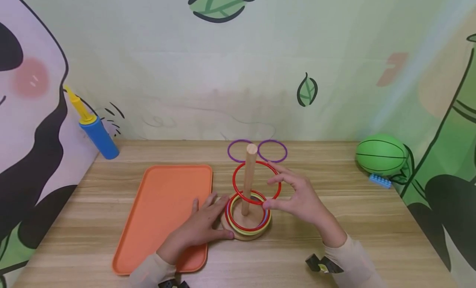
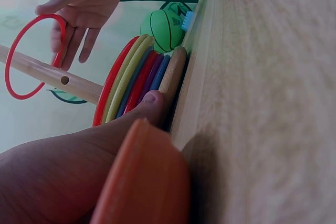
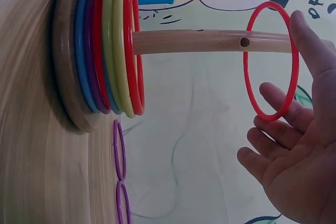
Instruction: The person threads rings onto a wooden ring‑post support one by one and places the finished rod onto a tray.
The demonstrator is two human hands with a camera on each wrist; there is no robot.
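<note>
A wooden ring-toss stand (image 1: pixel 251 168) has a round base (image 3: pixel 68 51) and an upright post. Several rings (image 1: pixel 247 230) in red, yellow, blue and purple lie stacked on the base around the post. My left hand (image 1: pixel 198 224) grips the left side of the base, its thumb (image 2: pixel 151 100) against the base and lowest rings. Another red ring (image 3: pixel 271 114) encircles the post well above the stack. At its right side my right hand (image 1: pixel 301 197) holds this ring, thumb and fingers spread along its edge. The other right fingers are loosely extended.
Two purple rings (image 1: pixel 272 140) lie behind the stand near the wall. An orange tray (image 1: pixel 167 205) is on the left, partly under my left forearm. A blue and yellow pump (image 1: pixel 98 137) leans at the far left. A green ball (image 1: pixel 381 153) and a blue brick (image 1: pixel 380 181) lie far right.
</note>
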